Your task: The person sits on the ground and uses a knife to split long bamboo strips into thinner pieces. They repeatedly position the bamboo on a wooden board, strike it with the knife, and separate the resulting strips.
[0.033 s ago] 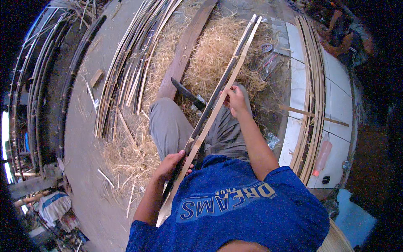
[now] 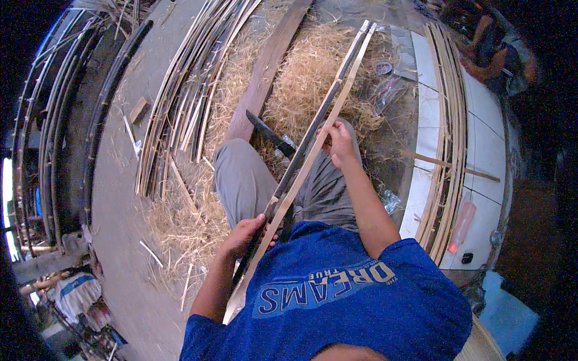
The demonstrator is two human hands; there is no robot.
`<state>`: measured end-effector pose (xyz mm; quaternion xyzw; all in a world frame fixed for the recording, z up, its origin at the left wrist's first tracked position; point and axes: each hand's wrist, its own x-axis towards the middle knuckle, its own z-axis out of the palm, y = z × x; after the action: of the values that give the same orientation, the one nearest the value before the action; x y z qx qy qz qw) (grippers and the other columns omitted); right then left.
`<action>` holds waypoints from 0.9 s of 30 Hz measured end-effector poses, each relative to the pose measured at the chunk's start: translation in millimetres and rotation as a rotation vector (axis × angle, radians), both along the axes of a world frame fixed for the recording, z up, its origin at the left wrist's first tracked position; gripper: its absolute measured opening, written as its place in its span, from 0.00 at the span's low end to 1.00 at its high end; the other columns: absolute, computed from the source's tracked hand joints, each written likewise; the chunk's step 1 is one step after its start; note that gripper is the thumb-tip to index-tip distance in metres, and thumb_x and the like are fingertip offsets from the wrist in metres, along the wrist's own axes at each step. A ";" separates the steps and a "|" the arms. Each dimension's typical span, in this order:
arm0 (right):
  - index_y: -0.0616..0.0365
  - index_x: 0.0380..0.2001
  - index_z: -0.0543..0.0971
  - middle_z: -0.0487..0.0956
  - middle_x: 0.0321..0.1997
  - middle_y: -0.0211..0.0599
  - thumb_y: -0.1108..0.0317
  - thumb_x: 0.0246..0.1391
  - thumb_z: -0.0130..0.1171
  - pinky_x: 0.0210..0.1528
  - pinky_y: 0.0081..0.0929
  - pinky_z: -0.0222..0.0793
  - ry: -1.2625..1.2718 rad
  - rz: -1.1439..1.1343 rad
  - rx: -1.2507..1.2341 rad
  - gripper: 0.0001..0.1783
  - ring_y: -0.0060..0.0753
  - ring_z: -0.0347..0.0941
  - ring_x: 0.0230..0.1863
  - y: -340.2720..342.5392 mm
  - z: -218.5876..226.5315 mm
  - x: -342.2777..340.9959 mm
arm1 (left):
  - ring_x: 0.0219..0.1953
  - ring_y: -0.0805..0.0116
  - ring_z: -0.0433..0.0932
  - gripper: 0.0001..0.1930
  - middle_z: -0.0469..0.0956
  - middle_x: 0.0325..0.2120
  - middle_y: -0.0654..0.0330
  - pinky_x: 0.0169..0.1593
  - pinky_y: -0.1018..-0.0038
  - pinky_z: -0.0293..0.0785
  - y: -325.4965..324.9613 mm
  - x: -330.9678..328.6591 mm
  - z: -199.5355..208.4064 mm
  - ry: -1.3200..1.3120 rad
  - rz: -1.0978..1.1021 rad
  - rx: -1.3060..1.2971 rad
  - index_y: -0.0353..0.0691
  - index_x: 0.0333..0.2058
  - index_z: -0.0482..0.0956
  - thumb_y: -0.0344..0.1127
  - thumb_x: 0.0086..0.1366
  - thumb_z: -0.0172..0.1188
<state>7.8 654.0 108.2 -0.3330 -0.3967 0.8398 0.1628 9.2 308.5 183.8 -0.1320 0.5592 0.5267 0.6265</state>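
Two long bamboo strips run slantwise across my lap, a dark-skinned strip [image 2: 322, 113] and a pale strip [image 2: 310, 159] on its right. Their far ends lie close together; nearer me a narrow gap shows between them. My left hand [image 2: 244, 234] is closed round the lower part of the strips, by my shirt. Higher up, my right hand [image 2: 339, 143] pinches the edge of the pale strip above my right thigh. A large knife [image 2: 269, 133] with a dark blade and black handle lies just left of the strips, beyond my knees.
Curly shavings [image 2: 307, 72] heap in front of me, beside a brown plank [image 2: 265, 75]. A bundle of bamboo strips [image 2: 186, 90] lies left; more strips [image 2: 448, 120] rest on white tiles [image 2: 484, 135] near a pink bottle [image 2: 462, 225]. Another person [image 2: 497, 57] sits far right.
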 end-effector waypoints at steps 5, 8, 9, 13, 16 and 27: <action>0.52 0.41 0.66 0.70 0.24 0.29 0.60 0.57 0.55 0.26 0.26 0.72 0.070 0.017 -0.006 0.14 0.25 0.71 0.25 9.1 5.9 3.3 | 0.25 0.65 0.80 0.23 0.79 0.27 0.52 0.29 0.69 0.79 -1.3 -5.3 -6.3 -0.070 0.006 0.044 0.35 0.35 0.72 0.54 0.67 0.49; 0.53 0.43 0.66 0.68 0.23 0.29 0.59 0.56 0.58 0.24 0.26 0.71 -0.097 -0.014 0.146 0.17 0.24 0.69 0.24 10.0 -9.6 -1.0 | 0.24 0.66 0.79 0.24 0.79 0.27 0.53 0.29 0.70 0.79 8.0 -7.2 7.1 -0.011 -0.045 -0.022 0.34 0.34 0.71 0.55 0.66 0.50; 0.53 0.44 0.66 0.68 0.23 0.29 0.60 0.55 0.59 0.23 0.26 0.71 -0.158 -0.043 0.200 0.18 0.24 0.69 0.24 8.2 -14.5 -2.3 | 0.20 0.71 0.77 0.23 0.79 0.24 0.56 0.25 0.74 0.76 11.2 -4.4 10.1 0.014 -0.040 -0.043 0.35 0.33 0.72 0.55 0.66 0.50; 0.55 0.43 0.72 0.70 0.24 0.28 0.54 0.60 0.49 0.23 0.23 0.67 -0.284 0.079 0.411 0.17 0.22 0.68 0.23 13.0 -34.1 -8.6 | 0.11 0.81 0.66 0.20 0.76 0.16 0.65 0.16 0.83 0.61 17.2 -2.5 19.7 0.256 -0.263 -0.106 0.40 0.27 0.74 0.52 0.65 0.54; 0.53 0.41 0.76 0.72 0.24 0.27 0.48 0.63 0.40 0.25 0.23 0.66 -0.272 0.177 0.373 0.23 0.21 0.68 0.23 17.2 -54.0 -13.6 | 0.11 0.81 0.63 0.18 0.75 0.16 0.66 0.16 0.83 0.58 20.5 -5.0 22.9 0.323 -0.347 -0.097 0.41 0.27 0.74 0.51 0.65 0.54; 0.49 0.28 0.71 0.71 0.23 0.26 0.51 0.59 0.53 0.27 0.26 0.68 0.146 -0.085 -0.632 0.15 0.26 0.68 0.24 -11.0 4.3 -47.3 | 0.23 0.51 0.76 0.28 0.76 0.20 0.50 0.27 0.61 0.71 24.3 13.7 55.1 1.054 -0.936 -0.501 0.32 0.32 0.74 0.58 0.57 0.60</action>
<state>-39.4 643.0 112.5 -0.3221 -0.0892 0.9355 0.1145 22.9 332.8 238.9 0.2512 0.8862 0.0553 0.3854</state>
